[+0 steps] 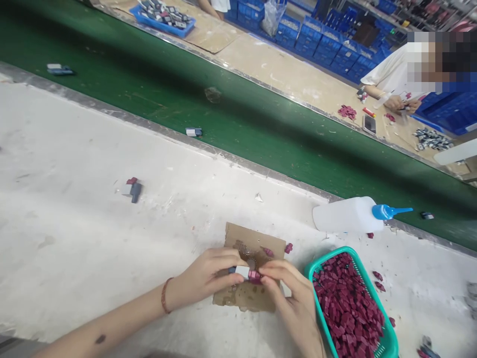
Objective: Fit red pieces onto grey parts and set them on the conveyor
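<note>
Between thumb and fingers, my left hand (214, 271) grips a small white and dark grey plastic part (242, 271). My right hand (292, 293) pinches a small maroon plastic piece (254, 276) against the white end of that part. Both hands are over a brown cardboard sheet (257, 301) with wet-looking stains. One maroon piece (268, 252) lies on the cardboard, another (288, 247) just off its edge. To the right of my right hand stands a green basket (348, 251) full of maroon pieces (346, 303).
A white squeeze bottle (345, 215) with a blue nozzle lies behind the basket. At left on the table is a grey part with a maroon piece (132, 190). A green conveyor belt (238, 117) carries several grey parts. Across it, a person (395, 74) works beside blue bins (309, 37).
</note>
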### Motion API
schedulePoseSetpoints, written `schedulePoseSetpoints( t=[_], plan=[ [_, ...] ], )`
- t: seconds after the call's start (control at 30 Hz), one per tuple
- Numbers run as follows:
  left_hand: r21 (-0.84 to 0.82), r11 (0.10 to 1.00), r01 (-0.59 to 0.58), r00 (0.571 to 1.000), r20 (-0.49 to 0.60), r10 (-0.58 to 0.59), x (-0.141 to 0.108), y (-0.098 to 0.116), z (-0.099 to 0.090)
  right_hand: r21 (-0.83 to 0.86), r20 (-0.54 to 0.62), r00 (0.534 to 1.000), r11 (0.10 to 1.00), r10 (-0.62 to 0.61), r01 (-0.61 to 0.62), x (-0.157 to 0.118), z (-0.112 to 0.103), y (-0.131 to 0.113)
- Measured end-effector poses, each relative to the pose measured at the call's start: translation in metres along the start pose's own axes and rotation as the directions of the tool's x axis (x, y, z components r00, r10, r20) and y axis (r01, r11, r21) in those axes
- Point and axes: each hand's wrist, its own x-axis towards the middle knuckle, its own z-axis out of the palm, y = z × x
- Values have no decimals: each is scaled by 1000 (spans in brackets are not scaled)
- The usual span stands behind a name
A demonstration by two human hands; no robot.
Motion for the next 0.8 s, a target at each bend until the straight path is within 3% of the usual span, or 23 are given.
schedulePoseSetpoints(
  t=[0.07, 0.13, 0.2, 0.27, 0.37, 0.53, 0.67, 0.8],
  plan=[
    [-4, 1000, 23, 998, -53, -23, 4, 4, -9, -203, -126, 992, 979, -5, -21, -10, -23, 7],
    [-6, 999, 51, 990, -133, -51, 14, 7, -20, -389, -298, 954, 908, 35, -155, -21, -47, 19],
    [29, 997, 67, 974, -219, -59, 30, 5, -33, -482, -306, 941, 830, 143, -283, -31, -66, 33],
    [104, 992, 73, 953, -300, -38, 54, -2, -46, -513, -237, 942, 793, 238, -329, -38, -76, 47],
    [234, 971, 42, 918, -392, 55, 96, -16, -63, -534, -174, 947, 782, 270, -321, -42, -77, 60],
    [446, 895, 8, 865, -452, 218, 156, -39, -84, -572, -215, 958, 771, 189, -281, -36, -68, 63],
    [650, 757, 67, 871, -408, 273, 169, -53, -103, -493, -239, 946, 812, 218, -312, -36, -69, 58],
    [692, 702, 168, 837, -476, 269, 159, -67, -132, -201, -322, 860, 858, 397, -472, -38, -73, 54]
  ],
)
